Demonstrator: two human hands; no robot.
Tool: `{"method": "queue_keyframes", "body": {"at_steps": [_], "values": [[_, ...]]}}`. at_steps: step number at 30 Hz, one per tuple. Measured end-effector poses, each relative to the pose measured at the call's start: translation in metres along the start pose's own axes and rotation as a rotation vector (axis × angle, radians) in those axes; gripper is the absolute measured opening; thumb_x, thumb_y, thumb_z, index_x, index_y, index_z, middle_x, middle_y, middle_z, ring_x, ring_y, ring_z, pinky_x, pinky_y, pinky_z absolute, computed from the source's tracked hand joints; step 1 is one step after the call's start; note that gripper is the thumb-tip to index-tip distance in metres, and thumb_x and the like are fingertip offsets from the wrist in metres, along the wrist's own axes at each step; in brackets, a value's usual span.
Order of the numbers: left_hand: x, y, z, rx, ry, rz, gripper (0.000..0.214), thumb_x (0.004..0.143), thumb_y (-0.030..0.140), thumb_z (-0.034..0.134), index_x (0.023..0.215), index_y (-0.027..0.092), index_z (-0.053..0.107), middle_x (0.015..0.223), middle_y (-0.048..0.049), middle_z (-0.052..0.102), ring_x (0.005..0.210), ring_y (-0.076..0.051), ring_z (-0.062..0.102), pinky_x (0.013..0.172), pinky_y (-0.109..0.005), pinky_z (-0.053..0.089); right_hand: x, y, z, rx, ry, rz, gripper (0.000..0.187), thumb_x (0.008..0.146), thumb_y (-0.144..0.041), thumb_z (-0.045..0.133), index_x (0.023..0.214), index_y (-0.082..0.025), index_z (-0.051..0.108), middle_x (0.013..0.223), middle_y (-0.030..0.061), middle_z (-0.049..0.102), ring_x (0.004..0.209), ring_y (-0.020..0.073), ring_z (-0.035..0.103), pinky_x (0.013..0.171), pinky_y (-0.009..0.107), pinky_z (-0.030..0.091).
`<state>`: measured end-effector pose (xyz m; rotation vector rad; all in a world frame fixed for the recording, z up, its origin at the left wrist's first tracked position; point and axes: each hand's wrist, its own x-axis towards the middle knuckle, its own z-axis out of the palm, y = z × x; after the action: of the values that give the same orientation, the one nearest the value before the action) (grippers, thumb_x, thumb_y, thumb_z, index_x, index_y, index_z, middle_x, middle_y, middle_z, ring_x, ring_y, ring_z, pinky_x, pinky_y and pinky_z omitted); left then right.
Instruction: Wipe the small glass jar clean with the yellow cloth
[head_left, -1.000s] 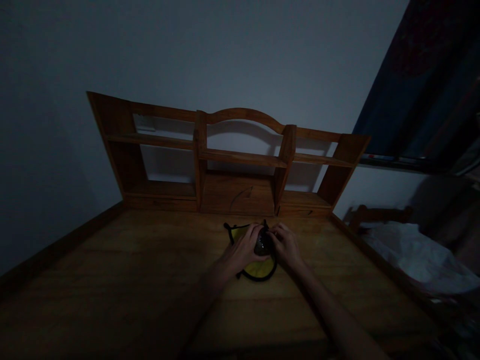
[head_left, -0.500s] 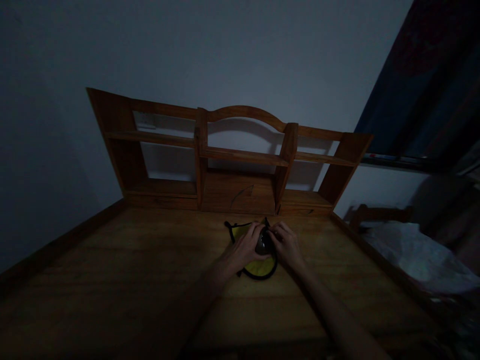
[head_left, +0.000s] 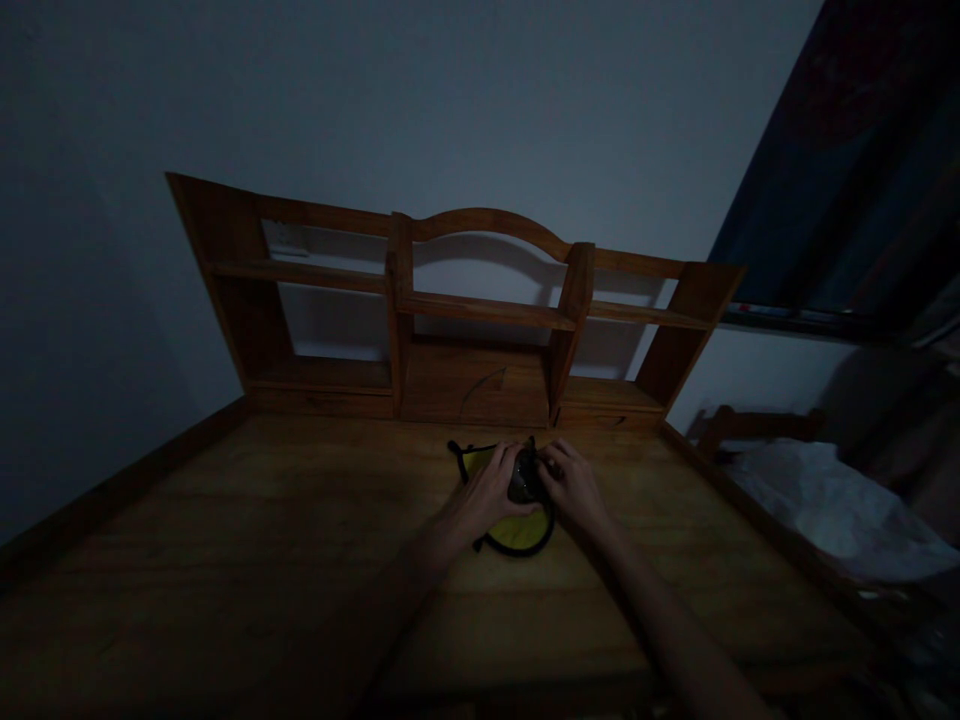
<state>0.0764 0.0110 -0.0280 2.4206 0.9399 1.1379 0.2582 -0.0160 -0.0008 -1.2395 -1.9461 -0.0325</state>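
Note:
A small dark rounded object (head_left: 523, 480) sits between my two hands, over a yellow cloth piece with black edging and straps (head_left: 514, 532) that lies on the wooden desk (head_left: 300, 560). My left hand (head_left: 489, 495) curls round the object's left side, fingers closed on it. My right hand (head_left: 574, 485) grips its right side with bent fingers. The room is dim, so the object's details are hard to make out.
A wooden shelf unit (head_left: 480, 320) with an arched top stands at the back of the desk against a pale wall. To the right, off the desk, lie a white plastic bag (head_left: 832, 505) and a wooden chair back (head_left: 757, 425). A dark curtain (head_left: 862, 170) hangs at the upper right.
Both hands stay on the dark object with only slight finger shifts. The view has drifted a little.

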Motion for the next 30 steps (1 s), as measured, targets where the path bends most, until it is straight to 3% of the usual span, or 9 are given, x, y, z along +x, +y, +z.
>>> {"method": "queue_keyframes", "body": {"at_steps": [8,17,21,27,30], "values": [[0.001,-0.004,0.003,-0.008,0.025,0.002,0.086,0.063,0.048,0.079,0.133,0.024,0.036,0.127,-0.0101,0.047,0.114,-0.027,0.054,0.097,-0.042,0.047,-0.001,0.009,-0.006,0.001,-0.058,0.047,0.01,0.087,-0.019,0.052,0.086,-0.021,0.061,0.087,0.0028,0.058,0.074,0.0167,0.057,0.066,0.026,0.042],[0.0,-0.007,0.005,-0.018,0.029,-0.001,0.088,0.062,0.047,0.08,0.135,0.026,0.034,0.128,-0.0103,0.046,0.115,-0.028,0.055,0.095,-0.044,0.049,0.001,0.007,-0.005,0.061,-0.052,0.053,0.01,0.086,-0.019,0.053,0.089,-0.021,0.062,0.091,0.0041,0.061,0.081,0.0178,0.059,0.071,0.026,0.044],[0.001,-0.005,0.004,-0.03,0.03,0.016,0.088,0.061,0.044,0.081,0.134,0.024,0.035,0.13,-0.0113,0.045,0.115,-0.029,0.055,0.095,-0.044,0.049,0.0,0.006,-0.002,0.086,-0.069,0.071,0.018,0.087,-0.019,0.053,0.103,-0.022,0.062,0.095,0.0045,0.065,0.078,0.0181,0.061,0.07,0.027,0.046],[0.001,-0.003,0.002,-0.029,0.017,0.026,0.088,0.062,0.044,0.08,0.135,0.025,0.034,0.129,-0.0107,0.045,0.114,-0.029,0.056,0.095,-0.045,0.049,-0.003,0.011,0.006,0.073,-0.07,0.003,0.029,0.09,-0.019,0.049,0.117,-0.024,0.06,0.108,0.0058,0.065,0.097,0.0214,0.063,0.085,0.033,0.048],[0.001,-0.003,0.001,-0.027,0.012,0.027,0.085,0.064,0.045,0.079,0.134,0.025,0.034,0.127,-0.0105,0.046,0.114,-0.028,0.056,0.096,-0.044,0.049,-0.005,0.013,0.01,0.013,-0.088,-0.002,0.034,0.092,-0.018,0.047,0.123,-0.025,0.059,0.111,0.0071,0.064,0.096,0.0217,0.064,0.085,0.033,0.05]]}}
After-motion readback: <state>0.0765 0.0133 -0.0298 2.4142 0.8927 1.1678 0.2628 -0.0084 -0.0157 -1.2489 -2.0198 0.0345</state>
